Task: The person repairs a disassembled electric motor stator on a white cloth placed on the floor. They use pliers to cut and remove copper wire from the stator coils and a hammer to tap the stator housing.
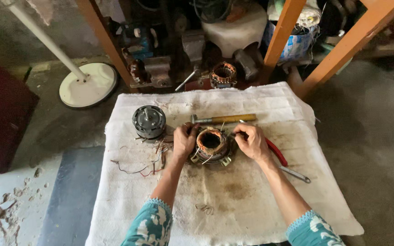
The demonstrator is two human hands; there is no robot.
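While the stator (211, 145) sits near the middle of the stained white cloth (233, 200), we work it from both sides. Going left to right: at nine o'clock from the stator stands the grey motor housing (148, 121), shaft up, with loose thin wires (138, 169) trailing toward seven o'clock. Our left hand (184, 140) rests on the stator's nine o'clock edge, fingers curled together and pressed to the copper winding; whether it pinches a wire we cannot tell. At twelve o'clock, just beyond the stator, lies the wooden-handled hammer (222, 119). Our right hand (251, 141) is at three o'clock, fingertips bunched as if pinching a fine strand at the winding's rim. Past it, toward four o'clock, lie the red-handled pliers (275, 151) and a metal spanner (296, 174).

To do this well, we judge that the left hand should brace the core firmly so it does not rock on the soft cloth, while the right works one strand at a time with a light pull, since the copper is thin and likely to snap or tangle. We should keep the loosened ends away from the trailing wires.
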